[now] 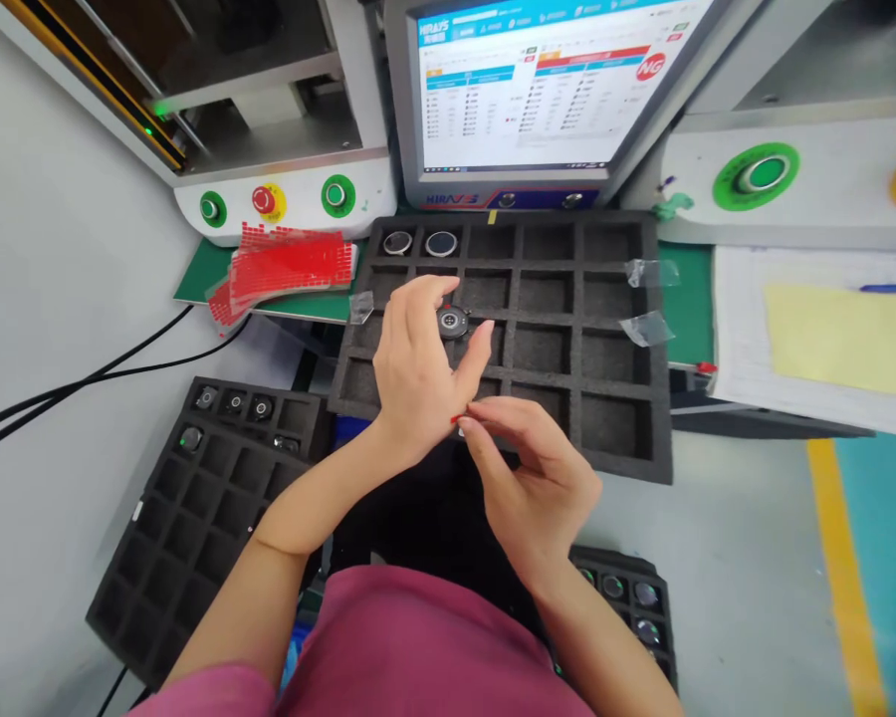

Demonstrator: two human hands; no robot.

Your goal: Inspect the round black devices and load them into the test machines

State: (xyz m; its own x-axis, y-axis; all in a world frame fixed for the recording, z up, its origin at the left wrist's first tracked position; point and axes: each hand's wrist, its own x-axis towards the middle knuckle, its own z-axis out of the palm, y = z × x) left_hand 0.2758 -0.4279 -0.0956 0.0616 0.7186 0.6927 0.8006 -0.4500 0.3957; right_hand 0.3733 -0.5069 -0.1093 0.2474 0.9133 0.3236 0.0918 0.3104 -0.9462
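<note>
**Station check: round part held over the foam tray**

We find the left hand (416,373) raised above the central foam tray (627,438), its fingers curled narrowly around a small round device (452,322). The part sits at the fingertips, face up, just above the tray's second and third rows of cells; we judge that this grip keeps the face exposed to view and clear of the palm.

The right hand (538,478) lies just below and beside the left wrist. Its thumb and forefinger are pinched together at a small red-tipped item (459,419), too small for us to identify; it may be a label or tab. The pinch lies against the heel of the left hand.

Two round parts (419,243) occupy the top-left cells of the central tray, side by side. The remaining visible cells hold nothing. Bits of clear film (646,327) lie on the tray's right side.

A second foam tray (194,518) at lower left carries several parts along its upper rows. A third tray (634,597) at lower right, partly hidden by the right forearm, also holds parts.

Red label sheets (288,264) rest near the machine's push-buttons (269,202). The monitor (545,85) shows a red "NG" mark.
</note>
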